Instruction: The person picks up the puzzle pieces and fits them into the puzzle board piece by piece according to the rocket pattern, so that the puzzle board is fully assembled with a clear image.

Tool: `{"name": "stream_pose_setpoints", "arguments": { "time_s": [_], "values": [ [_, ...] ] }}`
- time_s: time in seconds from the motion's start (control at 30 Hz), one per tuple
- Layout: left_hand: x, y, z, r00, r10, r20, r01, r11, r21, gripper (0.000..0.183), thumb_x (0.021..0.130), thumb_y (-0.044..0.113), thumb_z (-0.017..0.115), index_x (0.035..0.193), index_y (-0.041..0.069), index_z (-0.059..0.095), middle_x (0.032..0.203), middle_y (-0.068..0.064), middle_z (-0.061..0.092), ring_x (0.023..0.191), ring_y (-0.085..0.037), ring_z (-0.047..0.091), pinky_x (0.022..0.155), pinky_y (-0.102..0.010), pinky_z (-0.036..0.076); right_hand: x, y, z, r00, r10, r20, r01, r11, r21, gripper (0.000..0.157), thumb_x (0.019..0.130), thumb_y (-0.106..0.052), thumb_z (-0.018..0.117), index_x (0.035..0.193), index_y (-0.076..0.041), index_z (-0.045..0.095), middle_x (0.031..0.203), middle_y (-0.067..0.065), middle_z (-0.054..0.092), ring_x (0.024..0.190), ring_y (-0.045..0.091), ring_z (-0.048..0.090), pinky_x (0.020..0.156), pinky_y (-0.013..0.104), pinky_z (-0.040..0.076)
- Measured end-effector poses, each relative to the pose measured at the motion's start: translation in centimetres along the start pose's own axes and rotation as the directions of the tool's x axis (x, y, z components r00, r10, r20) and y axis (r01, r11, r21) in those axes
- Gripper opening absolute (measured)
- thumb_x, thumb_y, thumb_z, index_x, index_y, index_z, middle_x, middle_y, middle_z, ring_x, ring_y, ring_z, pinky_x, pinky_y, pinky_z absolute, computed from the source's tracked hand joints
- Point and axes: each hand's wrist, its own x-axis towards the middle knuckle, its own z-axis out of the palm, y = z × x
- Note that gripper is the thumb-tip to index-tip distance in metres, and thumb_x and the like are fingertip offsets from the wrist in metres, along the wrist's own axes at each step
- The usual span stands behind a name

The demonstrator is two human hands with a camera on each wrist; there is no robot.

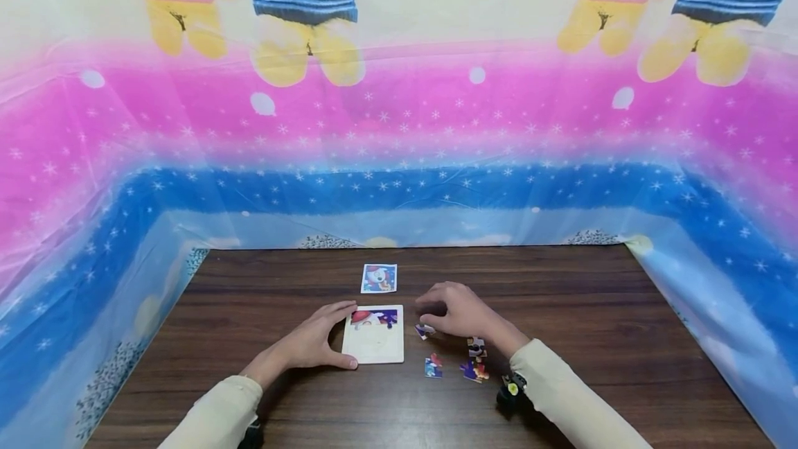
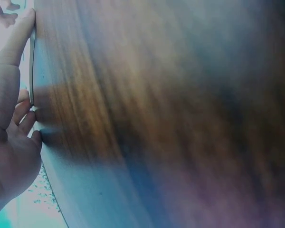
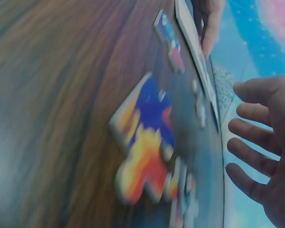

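Note:
A square white puzzle tray [image 1: 377, 350] lies flat on the table, its top strip filled with pieces showing red, white and purple. My left hand [image 1: 309, 340] holds the tray by its left side, thumb near the lower corner and fingers by the upper one. Just right of the tray, my right hand [image 1: 458, 310] hovers with bent, spread fingers and nothing between them. Nearest to it is a small jigsaw piece [image 1: 425, 332], partly under the thumb. Closer to me lie a blue-and-red piece [image 1: 433, 366], a purple-and-orange piece [image 3: 152, 128] and a dark-and-white piece [image 1: 476, 346].
A small picture card [image 1: 379, 278] of a white cartoon animal lies behind the tray. The brown wooden table [image 1: 262, 289] is bordered at the back and sides by a printed cloth [image 1: 399, 189]. A dark wrist device [image 1: 511, 393] sits under the right sleeve.

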Motion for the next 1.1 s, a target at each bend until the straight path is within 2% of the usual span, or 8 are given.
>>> {"name": "stream_pose_setpoints", "arguments": {
  "time_s": [0.17, 0.37, 0.57, 0.7, 0.87, 1.1],
  "values": [
    [0.1, 0.0, 0.0, 1.0, -0.004, 0.006, 0.004, 1.0, 0.003, 0.108, 0.076, 0.059, 0.085, 0.159, 0.008, 0.037, 0.165, -0.011, 0.032, 0.151, -0.036, 0.028, 0.115, -0.06, 0.033, -0.9, 0.9, 0.0, 0.999, -0.021, 0.024, 0.02, 1.0, 0.003, 0.036, 0.094, -0.033, 0.074, 0.126, -0.017, 0.075, 0.119, -0.005, 0.071, 0.111, 0.013, 0.065, 0.095, 0.04, 0.054],
    [0.0, 0.0, 0.1, 1.0, -0.008, 0.009, 0.008, 1.0, -0.003, 0.109, 0.076, 0.06, 0.085, 0.159, 0.008, 0.038, 0.164, -0.011, 0.033, 0.151, -0.036, 0.028, 0.114, -0.06, 0.033, -1.3, 1.3, 0.0, 0.996, 0.001, 0.084, -0.001, 1.0, -0.004, 0.041, 0.092, -0.039, 0.076, 0.127, -0.019, 0.074, 0.122, -0.004, 0.069, 0.111, 0.015, 0.062, 0.091, 0.038, 0.052],
    [0.0, 0.0, 0.0, 1.0, -0.006, 0.011, 0.006, 1.0, 0.001, 0.108, 0.075, 0.061, 0.085, 0.159, 0.009, 0.038, 0.164, -0.01, 0.033, 0.151, -0.036, 0.028, 0.114, -0.06, 0.034, -1.2, 1.3, 0.2, 0.992, 0.012, 0.123, -0.008, 1.0, -0.028, 0.037, 0.092, -0.036, 0.076, 0.125, -0.021, 0.076, 0.12, -0.005, 0.065, 0.11, 0.015, 0.057, 0.093, 0.04, 0.05],
    [0.0, 0.0, 0.0, 1.0, -0.004, 0.012, 0.004, 1.0, -0.001, 0.108, 0.076, 0.06, 0.085, 0.159, 0.009, 0.038, 0.164, -0.01, 0.033, 0.151, -0.036, 0.028, 0.114, -0.06, 0.033, -1.1, 1.2, 0.4, 0.992, 0.011, 0.125, -0.007, 0.999, -0.034, 0.031, 0.091, -0.033, 0.077, 0.119, -0.02, 0.078, 0.116, -0.005, 0.064, 0.107, 0.014, 0.055, 0.091, 0.038, 0.05],
    [0.1, 0.0, 0.1, 1.0, -0.002, 0.013, 0.002, 1.0, -0.003, 0.108, 0.076, 0.059, 0.085, 0.159, 0.009, 0.038, 0.164, -0.01, 0.033, 0.151, -0.036, 0.028, 0.114, -0.06, 0.033, -1.0, 1.2, 0.5, 0.994, 0.037, 0.107, -0.032, 0.998, -0.05, 0.025, 0.091, -0.036, 0.078, 0.112, -0.021, 0.08, 0.111, -0.006, 0.065, 0.103, 0.013, 0.057, 0.089, 0.037, 0.051],
    [0.1, -0.1, 0.1, 1.0, -0.005, 0.008, 0.005, 1.0, -0.003, 0.108, 0.076, 0.059, 0.085, 0.159, 0.009, 0.038, 0.164, -0.01, 0.033, 0.151, -0.036, 0.028, 0.114, -0.06, 0.034, -1.1, 0.9, 0.6, 0.995, 0.039, 0.088, -0.032, 0.996, -0.083, 0.025, 0.091, -0.038, 0.078, 0.11, -0.021, 0.081, 0.11, -0.005, 0.066, 0.101, 0.012, 0.057, 0.086, 0.036, 0.052]
  ]
}}
